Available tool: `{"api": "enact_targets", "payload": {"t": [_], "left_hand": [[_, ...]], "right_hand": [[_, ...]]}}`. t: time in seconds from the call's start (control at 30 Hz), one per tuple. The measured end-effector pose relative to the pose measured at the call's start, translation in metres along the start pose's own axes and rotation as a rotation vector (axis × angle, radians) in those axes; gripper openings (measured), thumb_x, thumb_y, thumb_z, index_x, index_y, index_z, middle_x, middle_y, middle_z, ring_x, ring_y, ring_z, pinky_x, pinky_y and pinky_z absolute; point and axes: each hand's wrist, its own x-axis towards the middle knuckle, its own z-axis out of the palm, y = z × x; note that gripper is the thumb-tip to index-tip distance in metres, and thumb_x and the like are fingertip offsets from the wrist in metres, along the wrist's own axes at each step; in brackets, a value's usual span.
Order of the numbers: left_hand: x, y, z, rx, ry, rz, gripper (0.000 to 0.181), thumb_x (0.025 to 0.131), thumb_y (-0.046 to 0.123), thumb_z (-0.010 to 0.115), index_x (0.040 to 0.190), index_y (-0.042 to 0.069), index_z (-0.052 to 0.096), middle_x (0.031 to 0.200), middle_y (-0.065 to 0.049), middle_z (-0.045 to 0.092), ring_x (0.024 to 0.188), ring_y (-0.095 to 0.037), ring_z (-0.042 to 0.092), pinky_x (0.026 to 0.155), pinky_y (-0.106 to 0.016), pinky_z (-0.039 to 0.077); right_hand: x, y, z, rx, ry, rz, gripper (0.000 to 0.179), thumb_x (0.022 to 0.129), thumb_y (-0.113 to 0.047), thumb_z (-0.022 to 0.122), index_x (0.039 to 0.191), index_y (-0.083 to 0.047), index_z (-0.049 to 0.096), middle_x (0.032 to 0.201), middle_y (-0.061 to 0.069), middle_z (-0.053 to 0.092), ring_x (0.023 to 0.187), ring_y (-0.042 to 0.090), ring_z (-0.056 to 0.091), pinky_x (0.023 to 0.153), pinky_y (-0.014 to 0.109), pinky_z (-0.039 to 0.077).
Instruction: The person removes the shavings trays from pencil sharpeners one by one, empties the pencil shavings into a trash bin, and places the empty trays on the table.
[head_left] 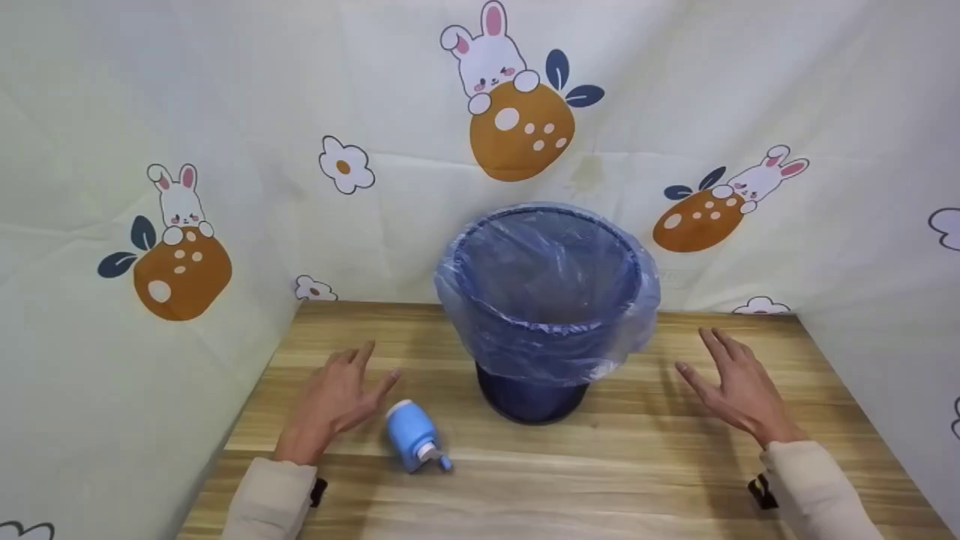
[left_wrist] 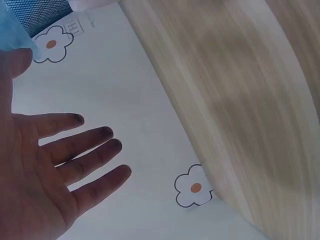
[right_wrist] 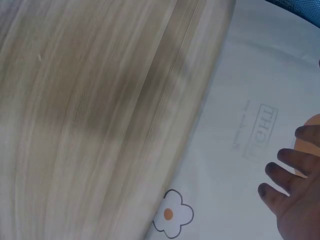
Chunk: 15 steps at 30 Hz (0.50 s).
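Note:
In the head view, a dark blue mesh wastebasket (head_left: 534, 401) stands upright near the back of the table. A translucent blue plastic bag (head_left: 555, 349) lines it and is folded out over the rim. Left of its base, a light blue pump bottle (head_left: 412, 431) lies on its side, nozzle toward the front right. My left hand (head_left: 337, 394) hovers beside the bottle, fingers spread and holding nothing. On the other side of the wastebasket, my right hand (head_left: 739, 394) is held out, its fingers apart and nothing in them. Both wrist views show extended fingers.
The wood-grain table (head_left: 525, 502) is enclosed at the back and sides by a pale cloth (head_left: 405, 82) printed with rabbits, oranges and flowers. The wastebasket's top stands close to the back cloth. Dark bands (head_left: 763, 491) sit at both wrists by the sleeves.

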Motion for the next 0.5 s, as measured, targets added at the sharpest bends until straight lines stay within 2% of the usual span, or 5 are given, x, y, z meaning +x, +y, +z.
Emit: {"api": "enact_targets", "payload": {"t": [0.23, 0.5], "left_hand": [[-0.006, 0.005, 0.003, -0.024, -0.018, 0.001, 0.080, 0.096, 0.062, 0.047, 0.145, 0.000, 0.046, 0.136, -0.032, 0.053, 0.126, -0.050, 0.050, 0.102, -0.063, 0.042], [-0.013, 0.010, 0.009, -0.083, -0.016, 0.006, 0.069, 0.095, 0.052, 0.058, 0.140, -0.001, 0.052, 0.134, -0.031, 0.055, 0.122, -0.049, 0.054, 0.100, -0.062, 0.045]], "right_hand": [[-0.004, -0.004, 0.002, -0.002, 0.004, -0.025, 0.073, 0.096, -0.045, 0.061, 0.145, 0.005, 0.042, 0.145, 0.033, 0.041, 0.130, 0.054, 0.038, 0.101, 0.070, 0.033], [-0.007, -0.010, 0.004, -0.003, 0.009, -0.048, 0.069, 0.094, -0.040, 0.064, 0.142, 0.006, 0.046, 0.140, 0.033, 0.046, 0.127, 0.053, 0.042, 0.100, 0.069, 0.035]]}}
